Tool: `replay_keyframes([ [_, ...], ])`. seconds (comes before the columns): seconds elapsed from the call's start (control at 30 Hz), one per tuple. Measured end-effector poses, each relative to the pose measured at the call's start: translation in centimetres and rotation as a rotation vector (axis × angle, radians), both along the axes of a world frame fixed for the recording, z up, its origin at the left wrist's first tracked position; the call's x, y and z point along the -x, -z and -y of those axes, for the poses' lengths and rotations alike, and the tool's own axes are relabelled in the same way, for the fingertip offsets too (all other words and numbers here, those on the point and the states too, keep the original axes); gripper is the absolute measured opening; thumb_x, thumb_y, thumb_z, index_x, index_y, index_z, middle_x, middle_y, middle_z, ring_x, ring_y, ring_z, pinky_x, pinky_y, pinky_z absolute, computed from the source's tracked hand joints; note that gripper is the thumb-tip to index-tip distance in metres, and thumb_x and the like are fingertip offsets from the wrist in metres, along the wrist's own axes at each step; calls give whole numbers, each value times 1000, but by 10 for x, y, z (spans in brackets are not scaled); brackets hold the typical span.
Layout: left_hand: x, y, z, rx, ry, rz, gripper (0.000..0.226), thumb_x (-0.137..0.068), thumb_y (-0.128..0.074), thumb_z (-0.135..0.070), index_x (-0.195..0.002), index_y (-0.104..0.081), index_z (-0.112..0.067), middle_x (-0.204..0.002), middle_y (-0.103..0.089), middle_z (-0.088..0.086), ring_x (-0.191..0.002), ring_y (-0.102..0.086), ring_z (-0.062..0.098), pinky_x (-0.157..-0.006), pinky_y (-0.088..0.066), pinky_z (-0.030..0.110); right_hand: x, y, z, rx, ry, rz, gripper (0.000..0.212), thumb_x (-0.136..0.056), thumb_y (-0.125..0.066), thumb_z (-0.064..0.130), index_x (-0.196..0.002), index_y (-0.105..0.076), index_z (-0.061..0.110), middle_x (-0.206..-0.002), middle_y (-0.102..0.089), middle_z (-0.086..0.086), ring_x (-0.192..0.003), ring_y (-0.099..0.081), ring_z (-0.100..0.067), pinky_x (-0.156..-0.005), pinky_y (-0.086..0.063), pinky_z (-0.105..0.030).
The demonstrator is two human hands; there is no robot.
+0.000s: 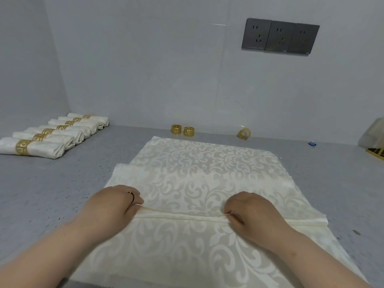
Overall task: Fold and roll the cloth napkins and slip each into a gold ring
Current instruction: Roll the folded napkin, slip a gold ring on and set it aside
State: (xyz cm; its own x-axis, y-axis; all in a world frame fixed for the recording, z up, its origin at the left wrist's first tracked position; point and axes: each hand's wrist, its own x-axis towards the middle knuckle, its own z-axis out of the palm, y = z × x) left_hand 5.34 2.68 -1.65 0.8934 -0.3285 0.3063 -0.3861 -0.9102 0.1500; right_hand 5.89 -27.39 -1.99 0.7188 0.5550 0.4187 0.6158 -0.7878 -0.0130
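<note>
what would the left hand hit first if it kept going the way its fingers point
Only more napkin: the left hand points up and right across it. Beyond that, probably the two empty gold rings by the wall, though depth is unclear.

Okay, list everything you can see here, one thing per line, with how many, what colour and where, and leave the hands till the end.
Open napkin: one, cream with a leaf pattern, spread on the counter at centre, its near edge folded over.
Finished napkin rolls: about seven, cream with gold bands, in a row at far left.
Loose gold rings: two, upright by the back wall; a third lies tilted further right.
Counter: one, grey speckled.
Wall sockets: three, dark grey, upper right wall.
Small blue object: one, far right; too small to identify.
Left hand: pinches the fold on the left; a ring is on one finger.
Right hand: pinches the fold on the right.
</note>
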Motion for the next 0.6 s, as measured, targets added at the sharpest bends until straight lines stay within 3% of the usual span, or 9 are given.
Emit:
replay_keyframes([
  [0.07, 1, -1, -2, 43, -25, -54, 37, -67, -36, -41, -97, -57, -50, -106, -42, -34, -105, -48, -8, -80, -34, 10, 2, 2, 1, -7, 21, -14, 21, -67, -39, 26, -60, -59, 30, -58, -56, 22, -51, -52, 2, -52, -15, 2],
  [0.13, 2, -10, 4, 96, -6, -193, 42, -62, -34, -53, -103, -46, -54, -112, -33, -37, -114, -37, -12, -86, -23, 3, 2, 4, 2, -37, 38, -36, 21, -66, -39, 26, -62, -58, 30, -60, -57, 23, -53, -52, 3, -49, -16, 2],
  [0.23, -12, -22, 21, 146, 9, -195, 77, -61, -29, -65, -128, -46, -33, -128, -36, -27, -123, -31, -8, -89, -14, -1, 2, 7, 3, -81, 47, -84, 18, -65, -38, 26, -63, -56, 28, -62, -58, 21, -56, -54, 2, -45, -24, -1],
  [0.33, -36, -25, 50, 83, -6, -225, 52, -93, -33, -42, -142, -28, -25, -151, -21, -9, -140, -17, 6, -103, -10, 9, 2, 10, 3, -95, 45, -120, 20, -65, -36, 26, -66, -56, 25, -65, -59, 18, -59, -56, -2, -44, -37, -9],
  [0.4, -53, -23, 68, 40, -27, -261, 49, -99, -31, -26, -146, -18, -22, -155, -9, -4, -143, -9, 11, -111, -6, 18, 1, 12, 5, -128, 42, -161, 32, -67, -29, 30, -73, -59, 20, -74, -62, 12, -69, -59, -9, -53, -46, -22],
  [0.47, -66, -16, 81, 2, -79, -308, 51, -99, -27, -23, -148, -10, -19, -156, -6, -1, -143, -7, 13, -115, -5, 25, 4, 10, 7, -157, 36, -204, 45, -67, -23, 37, -80, -61, 16, -84, -64, 8, -80, -58, -12, -63, -48, -27],
  [0.53, -74, -7, 87, -32, -122, -351, 52, -100, -24, -25, -148, -5, -17, -156, -5, 0, -143, -6, 14, -117, -4, 30, 6, 6, 7, -151, 31, -236, 52, -67, -23, 49, -84, -61, 18, -90, -64, 11, -87, -56, -9, -72, -49, -27],
  [0.6, -76, 2, 90, -61, -152, -370, 52, -100, -21, -27, -148, -4, -16, -156, -3, 0, -144, -2, 13, -116, -1, 31, 8, -1, 4, -135, 79, -316, 57, -69, -26, 65, -87, -60, 23, -94, -61, 14, -90, -52, -1, -78, -42, -18],
])
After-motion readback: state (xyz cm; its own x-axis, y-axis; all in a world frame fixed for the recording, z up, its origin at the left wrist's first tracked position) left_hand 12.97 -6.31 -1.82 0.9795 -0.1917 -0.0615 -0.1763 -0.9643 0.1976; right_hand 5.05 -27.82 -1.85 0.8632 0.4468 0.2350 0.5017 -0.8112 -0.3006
